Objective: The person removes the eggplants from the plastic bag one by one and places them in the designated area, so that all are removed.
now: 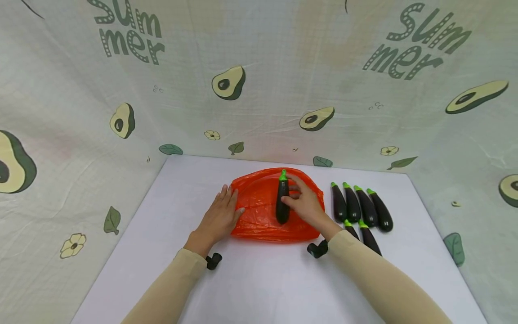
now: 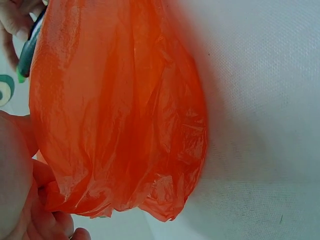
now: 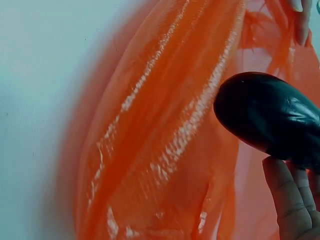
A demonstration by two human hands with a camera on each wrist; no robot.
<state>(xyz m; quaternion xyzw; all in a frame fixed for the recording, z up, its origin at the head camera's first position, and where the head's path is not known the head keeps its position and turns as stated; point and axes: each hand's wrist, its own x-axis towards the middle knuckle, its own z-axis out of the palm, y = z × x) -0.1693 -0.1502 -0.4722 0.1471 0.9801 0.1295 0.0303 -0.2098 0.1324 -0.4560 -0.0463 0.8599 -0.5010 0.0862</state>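
Note:
A dark eggplant (image 1: 283, 202) with a bright green stem stands nearly upright in the head view, over the red plastic bag (image 1: 259, 227). My right hand (image 1: 303, 200) holds it from the right, between thumb and fingers. The right wrist view shows the rounded dark end of the eggplant (image 3: 267, 112) over the bag's opening, fingertips against its underside. At the bag's left edge, my left hand (image 1: 220, 216) lies with fingers extended and the thumb over the red plastic. In the left wrist view the crumpled bag (image 2: 120, 110) hides part of the left fingers.
Several more eggplants (image 1: 367, 207) lie in two rows on the white table (image 1: 259, 283), right of the bag. Behind the table hangs a pale cloth (image 1: 267, 90) printed with avocados, leaves and lettering. A dark wrist camera (image 1: 317, 249) sits below the right wrist.

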